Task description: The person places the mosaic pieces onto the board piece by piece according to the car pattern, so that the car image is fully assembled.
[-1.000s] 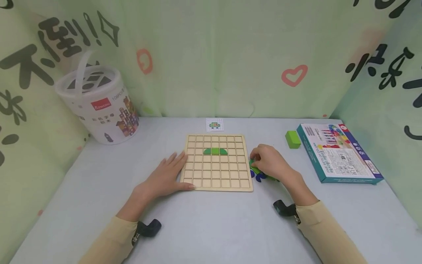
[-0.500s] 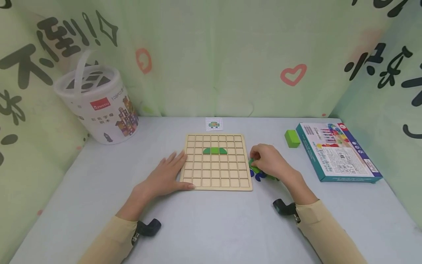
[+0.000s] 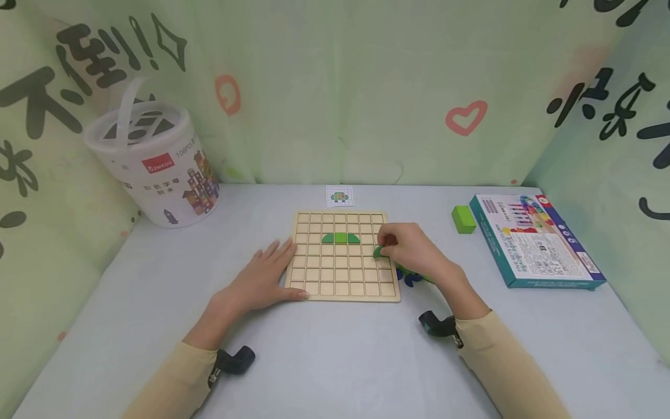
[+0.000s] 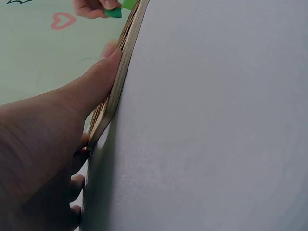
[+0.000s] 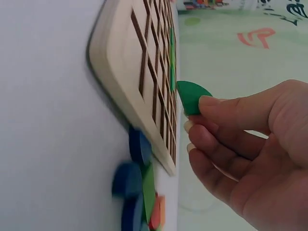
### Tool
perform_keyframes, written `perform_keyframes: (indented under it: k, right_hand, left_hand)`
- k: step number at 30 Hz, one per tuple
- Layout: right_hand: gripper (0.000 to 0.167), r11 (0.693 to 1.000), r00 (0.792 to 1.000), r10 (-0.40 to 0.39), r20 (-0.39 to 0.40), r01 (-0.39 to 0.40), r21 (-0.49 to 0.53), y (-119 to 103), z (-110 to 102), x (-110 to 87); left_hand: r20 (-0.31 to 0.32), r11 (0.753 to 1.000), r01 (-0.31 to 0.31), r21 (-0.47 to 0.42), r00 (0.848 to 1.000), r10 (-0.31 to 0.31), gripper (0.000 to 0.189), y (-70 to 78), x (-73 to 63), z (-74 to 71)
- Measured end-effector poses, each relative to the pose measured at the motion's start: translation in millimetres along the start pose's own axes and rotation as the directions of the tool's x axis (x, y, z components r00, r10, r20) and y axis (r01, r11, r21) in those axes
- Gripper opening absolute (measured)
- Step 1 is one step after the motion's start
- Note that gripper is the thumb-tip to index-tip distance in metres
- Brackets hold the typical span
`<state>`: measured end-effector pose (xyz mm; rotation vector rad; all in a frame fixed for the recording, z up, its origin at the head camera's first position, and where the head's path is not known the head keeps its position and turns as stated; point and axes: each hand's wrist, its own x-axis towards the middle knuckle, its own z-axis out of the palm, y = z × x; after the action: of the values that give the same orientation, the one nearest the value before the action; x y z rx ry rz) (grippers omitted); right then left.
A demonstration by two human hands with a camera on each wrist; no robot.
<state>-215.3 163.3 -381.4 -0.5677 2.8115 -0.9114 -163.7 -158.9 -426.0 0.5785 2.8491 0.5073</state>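
A wooden grid board (image 3: 342, 285) lies flat on the table, with a row of green pieces (image 3: 341, 238) set in its cells: a lighter square between two darker quarter-rounds. My left hand (image 3: 262, 276) rests along the board's left edge, fingers spread and straight, thumb at the near corner. Between thumb and fingertips my right hand (image 3: 413, 249) pinches a dark green quarter-circle piece (image 5: 191, 96), held above the board's right side. Loose pieces (image 5: 137, 178) in blue, green, red and orange lie just right of the board, partly hidden by the right hand in the head view.
A small card (image 3: 339, 196) with a coloured pattern lies behind the board. At the right are a green block (image 3: 463, 219) and a flat box (image 3: 539, 244). A white bucket (image 3: 154, 166) stands at the back left. Curtains close off the back and sides.
My right hand has left the loose pieces and moved left over the board's right edge, carrying the green quarter-circle piece. The left hand stays in place.
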Motion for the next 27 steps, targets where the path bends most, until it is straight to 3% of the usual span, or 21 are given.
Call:
perform_keyframes:
  k: [6,20,27]
  right_hand:
    - [0.011,0.997,0.998,-0.058,-0.004,0.058,0.057,-17.3,16.9,13.9]
    - [0.008,0.989,0.997,-0.077,-0.006,0.077,0.126,-55.4,48.4,45.4]
    - [0.007,0.994,0.994,-0.107,-0.001,0.107,0.033,-71.1,62.0,58.4]
  left_hand:
    - [0.001,1.0,0.002,-0.01,1.0,-0.002,0.112,0.3,-0.6,-1.4]
    - [0.008,1.0,0.005,-0.006,1.0,-0.005,0.114,-0.9,-0.3,-1.8]
    - [-0.003,1.0,-0.004,0.003,1.0,0.004,0.113,-3.3,1.0,1.4]
